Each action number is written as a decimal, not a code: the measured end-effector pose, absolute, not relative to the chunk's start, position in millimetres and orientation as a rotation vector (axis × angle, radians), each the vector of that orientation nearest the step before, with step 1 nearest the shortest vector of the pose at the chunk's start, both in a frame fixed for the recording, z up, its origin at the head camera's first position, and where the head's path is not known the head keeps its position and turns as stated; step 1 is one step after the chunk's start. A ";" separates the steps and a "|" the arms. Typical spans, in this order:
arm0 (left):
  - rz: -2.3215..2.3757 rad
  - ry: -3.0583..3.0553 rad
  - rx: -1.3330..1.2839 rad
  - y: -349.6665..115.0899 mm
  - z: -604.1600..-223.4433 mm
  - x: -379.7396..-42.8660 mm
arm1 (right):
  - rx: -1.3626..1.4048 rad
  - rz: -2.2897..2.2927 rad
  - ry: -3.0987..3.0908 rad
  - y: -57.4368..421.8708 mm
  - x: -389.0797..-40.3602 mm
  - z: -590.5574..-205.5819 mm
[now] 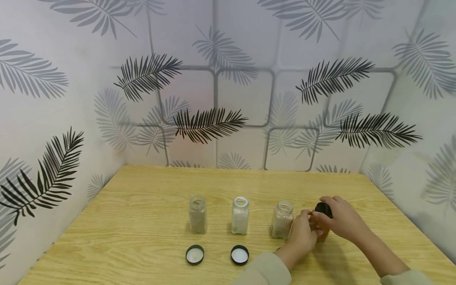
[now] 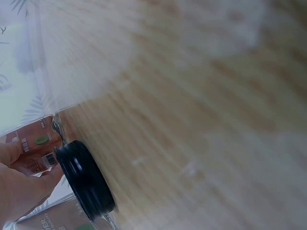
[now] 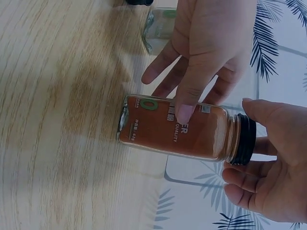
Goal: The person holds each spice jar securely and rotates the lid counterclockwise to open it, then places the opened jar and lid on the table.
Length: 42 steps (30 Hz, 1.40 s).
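My left hand (image 1: 302, 233) grips the body of a glass spice jar (image 3: 168, 127) filled with reddish-brown powder. In the right wrist view its thumb presses across the printed label. On the jar's neck sits a black lid (image 1: 323, 209), which my right hand (image 1: 343, 219) holds at the rim between thumb and fingers. The jar stands upright close to the wooden table, at the right end of a row. Left of it is an uncapped jar (image 1: 282, 220) of pale powder, beside my left hand. A loose black lid (image 2: 85, 179) lies in front of that jar, mostly hidden by my left arm in the head view.
Two more uncapped glass jars, one with greyish contents (image 1: 197, 215) and one with white contents (image 1: 240, 217), stand farther left. Before them lie two upturned black lids, a left one (image 1: 194, 255) and a right one (image 1: 240, 255). Leaf-patterned walls (image 1: 242, 146) border the wooden table (image 1: 142, 209).
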<state>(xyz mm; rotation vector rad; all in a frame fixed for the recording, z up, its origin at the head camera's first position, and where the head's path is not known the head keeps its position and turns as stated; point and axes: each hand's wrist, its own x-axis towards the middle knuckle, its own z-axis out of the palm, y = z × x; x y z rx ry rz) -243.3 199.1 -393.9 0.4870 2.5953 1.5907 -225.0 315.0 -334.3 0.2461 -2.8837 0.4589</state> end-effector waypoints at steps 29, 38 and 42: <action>1.651 2.551 0.527 200.0 -395.9 -244.0 | 0.427 0.366 -2.830 317.8 -228.4 -332.9; 1.631 2.556 0.515 200.0 -396.9 -244.2 | 0.507 0.369 -2.829 316.0 -225.2 -329.1; 1.608 2.582 0.518 200.1 -396.5 -244.6 | 0.536 0.404 -2.846 317.3 -225.4 -328.0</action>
